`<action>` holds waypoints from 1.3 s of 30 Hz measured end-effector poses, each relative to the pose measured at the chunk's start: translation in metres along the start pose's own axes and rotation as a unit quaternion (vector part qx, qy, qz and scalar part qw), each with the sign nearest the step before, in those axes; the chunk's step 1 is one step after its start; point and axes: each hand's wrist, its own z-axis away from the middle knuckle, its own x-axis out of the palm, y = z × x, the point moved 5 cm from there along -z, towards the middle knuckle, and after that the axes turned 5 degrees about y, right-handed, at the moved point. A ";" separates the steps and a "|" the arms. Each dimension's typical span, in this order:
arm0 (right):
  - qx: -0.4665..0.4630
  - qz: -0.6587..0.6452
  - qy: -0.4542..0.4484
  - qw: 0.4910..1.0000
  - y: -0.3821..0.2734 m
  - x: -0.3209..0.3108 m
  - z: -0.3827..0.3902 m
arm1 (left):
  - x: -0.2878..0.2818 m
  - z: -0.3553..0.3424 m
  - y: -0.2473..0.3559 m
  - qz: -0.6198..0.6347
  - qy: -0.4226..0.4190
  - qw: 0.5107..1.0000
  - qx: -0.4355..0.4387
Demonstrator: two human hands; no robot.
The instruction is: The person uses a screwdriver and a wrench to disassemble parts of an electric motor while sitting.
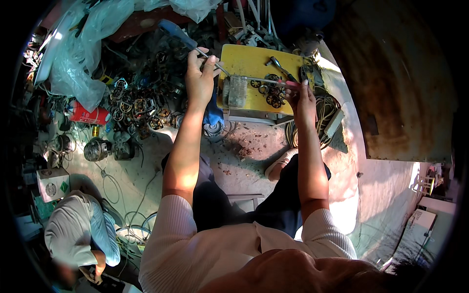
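Observation:
My left hand [200, 80] is closed on the shaft of a screwdriver with a blue handle [177, 34]; the handle points up and left. Its tip meets the top edge of a grey, worn metal block [237, 92], which rests on a yellow board [244, 54]. From the right, my right hand [304, 101] grips a second screwdriver by its red handle [293, 85]. That long thin shaft reaches across to the same block. Between block and right hand lie several dark ring-shaped parts [274, 100]. Behind them is a tool with a shiny head and dark handle [276, 62].
Tangled motor parts [129, 105] heap up on the left, below clear plastic sheeting [80, 63]. Coiled cable [325, 117] lies right of the board. At lower left another person [73, 229] bends over. A rusty panel [395, 93] stands far right.

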 end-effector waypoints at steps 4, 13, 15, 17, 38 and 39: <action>0.061 0.028 -0.001 0.998 0.000 -0.002 0.004 | -0.001 0.001 0.002 0.003 0.013 1.000 0.002; 0.025 -0.046 0.011 0.999 0.008 -0.016 -0.009 | -0.001 0.001 0.002 -0.015 -0.007 1.000 -0.002; 0.026 -0.060 0.021 0.998 0.008 -0.019 -0.009 | 0.000 0.001 0.002 -0.013 0.000 1.000 -0.002; 0.021 -0.060 0.020 0.998 0.010 -0.023 -0.012 | 0.001 0.002 0.003 -0.006 0.014 1.000 0.000; 0.002 -0.087 0.024 0.996 0.004 -0.018 -0.002 | 0.003 0.012 0.005 -0.030 0.014 0.999 0.043; 0.002 -0.087 0.022 0.996 0.004 -0.018 -0.002 | 0.002 0.013 0.004 -0.033 0.015 0.998 0.045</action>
